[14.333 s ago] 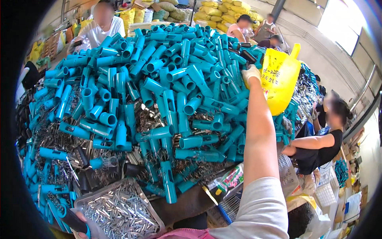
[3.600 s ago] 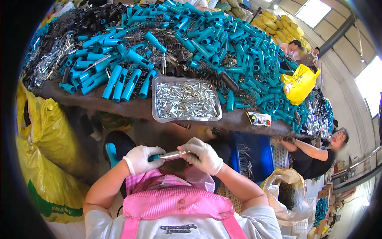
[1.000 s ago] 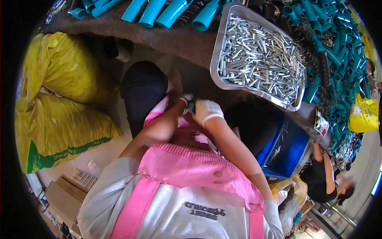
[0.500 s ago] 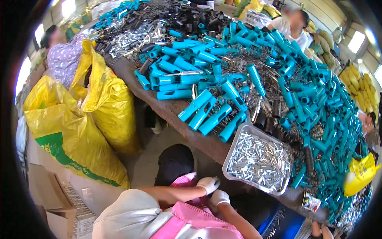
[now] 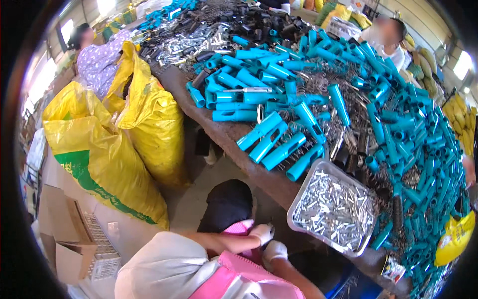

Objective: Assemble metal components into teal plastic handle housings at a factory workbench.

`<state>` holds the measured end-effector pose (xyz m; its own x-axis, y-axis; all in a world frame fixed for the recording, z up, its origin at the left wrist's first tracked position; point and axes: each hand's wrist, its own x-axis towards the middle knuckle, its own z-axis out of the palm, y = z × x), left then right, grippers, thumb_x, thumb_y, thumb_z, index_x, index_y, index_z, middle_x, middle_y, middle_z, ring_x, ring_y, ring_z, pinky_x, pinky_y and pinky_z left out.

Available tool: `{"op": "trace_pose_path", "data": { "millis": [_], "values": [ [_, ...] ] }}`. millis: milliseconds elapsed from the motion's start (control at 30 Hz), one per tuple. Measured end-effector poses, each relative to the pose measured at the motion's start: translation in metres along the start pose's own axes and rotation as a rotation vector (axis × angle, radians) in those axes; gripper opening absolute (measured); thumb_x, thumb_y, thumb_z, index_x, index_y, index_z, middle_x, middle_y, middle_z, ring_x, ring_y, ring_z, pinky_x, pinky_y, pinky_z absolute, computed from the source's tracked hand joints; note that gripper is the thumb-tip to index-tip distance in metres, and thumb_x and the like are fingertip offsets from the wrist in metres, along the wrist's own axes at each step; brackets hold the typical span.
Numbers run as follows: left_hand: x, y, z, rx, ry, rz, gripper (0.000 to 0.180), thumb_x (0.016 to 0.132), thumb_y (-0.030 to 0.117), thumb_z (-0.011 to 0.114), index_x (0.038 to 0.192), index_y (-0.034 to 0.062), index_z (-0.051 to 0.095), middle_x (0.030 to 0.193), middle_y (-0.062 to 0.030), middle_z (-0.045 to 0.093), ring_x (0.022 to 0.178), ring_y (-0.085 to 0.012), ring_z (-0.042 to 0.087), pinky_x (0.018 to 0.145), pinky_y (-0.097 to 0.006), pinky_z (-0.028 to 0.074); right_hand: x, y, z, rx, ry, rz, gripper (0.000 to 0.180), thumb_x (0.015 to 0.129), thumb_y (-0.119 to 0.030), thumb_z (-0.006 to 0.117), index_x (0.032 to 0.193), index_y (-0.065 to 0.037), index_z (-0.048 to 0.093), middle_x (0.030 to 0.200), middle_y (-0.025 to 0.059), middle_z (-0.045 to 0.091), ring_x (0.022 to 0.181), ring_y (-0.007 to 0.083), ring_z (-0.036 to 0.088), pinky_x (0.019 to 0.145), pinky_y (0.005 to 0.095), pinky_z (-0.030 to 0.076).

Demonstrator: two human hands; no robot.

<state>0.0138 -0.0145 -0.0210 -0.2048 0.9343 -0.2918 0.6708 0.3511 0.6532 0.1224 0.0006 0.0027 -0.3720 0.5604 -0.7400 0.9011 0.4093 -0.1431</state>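
Observation:
Both of my hands wear white gloves and are close together over my lap, in front of the pink apron (image 5: 234,264). My left hand (image 5: 262,233) has its fingers curled in, with darker fingertips. Just below and to its right, my right hand (image 5: 275,250) is also curled. Whatever either of them holds is hidden or too small to make out. The nearest thing on the table is a clear plastic tray (image 5: 294,219) full of small silver metal pins (image 5: 334,212). Behind the tray lie slotted teal plastic tubes (image 5: 284,151) and wire springs.
Large yellow sacks (image 5: 112,164) stand at the left, with an open cardboard box (image 5: 69,234) and a white plastic crate (image 5: 102,244) below. A yellow bag (image 5: 455,239) lies on the heap at right. Other people sit at the far left (image 5: 102,60) and far right (image 5: 388,42).
The whole view has shifted, so the table, tray and sacks appear farther right and slightly lower. My hands stay together over my lap, with little visible movement.

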Motion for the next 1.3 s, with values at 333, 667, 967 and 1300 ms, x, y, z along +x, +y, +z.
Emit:
{"op": "trace_pose_path", "data": {
  "millis": [333,667,967,1300],
  "values": [
    [-0.003,0.019,-0.033,-0.082,-0.056,-0.105,0.04,0.088,0.032,0.039,0.095,0.0028,0.064,0.095,-0.024,0.063,0.09,-0.039,0.061,0.08,-0.048,0.047,-0.033,-0.008,-0.066,-0.099,-0.013,-0.151,0.048,0.072,-0.048,0.064,0.096,-0.007,0.069,0.1,0.0188,0.065,0.092,0.034,0.064,0.08,0.0418,0.05],
    [0.009,-0.013,0.006,-0.042,-0.131,-0.131,0.038,0.09,0.032,0.041,0.101,0.0017,0.062,0.1,-0.0244,0.062,0.094,-0.0395,0.06,0.083,-0.048,0.047,-0.033,-0.02,-0.052,-0.078,-0.016,-0.111,0.039,0.079,-0.043,0.06,0.096,-0.009,0.07,0.102,0.0188,0.065,0.097,0.0331,0.063,0.083,0.0426,0.05],
    [0.006,-0.018,-0.004,-0.152,-0.136,-0.113,0.041,0.086,0.035,0.044,0.095,0.001,0.064,0.096,-0.0255,0.062,0.091,-0.04,0.06,0.081,-0.048,0.047,-0.018,-0.019,-0.055,-0.14,-0.103,-0.166,0.04,0.077,-0.042,0.058,0.096,-0.008,0.07,0.103,0.0198,0.064,0.097,0.0345,0.062,0.084,0.0423,0.049],
    [0.007,-0.007,-0.037,-0.112,-0.097,-0.058,0.038,0.086,0.035,0.043,0.09,0.0055,0.066,0.091,-0.0222,0.064,0.087,-0.0378,0.062,0.077,-0.048,0.047,-0.032,-0.027,-0.074,-0.013,-0.079,-0.151,0.046,0.077,-0.047,0.058,0.1,-0.008,0.068,0.103,0.0207,0.064,0.1,0.0357,0.06,0.085,0.0431,0.048]
  ]
}}
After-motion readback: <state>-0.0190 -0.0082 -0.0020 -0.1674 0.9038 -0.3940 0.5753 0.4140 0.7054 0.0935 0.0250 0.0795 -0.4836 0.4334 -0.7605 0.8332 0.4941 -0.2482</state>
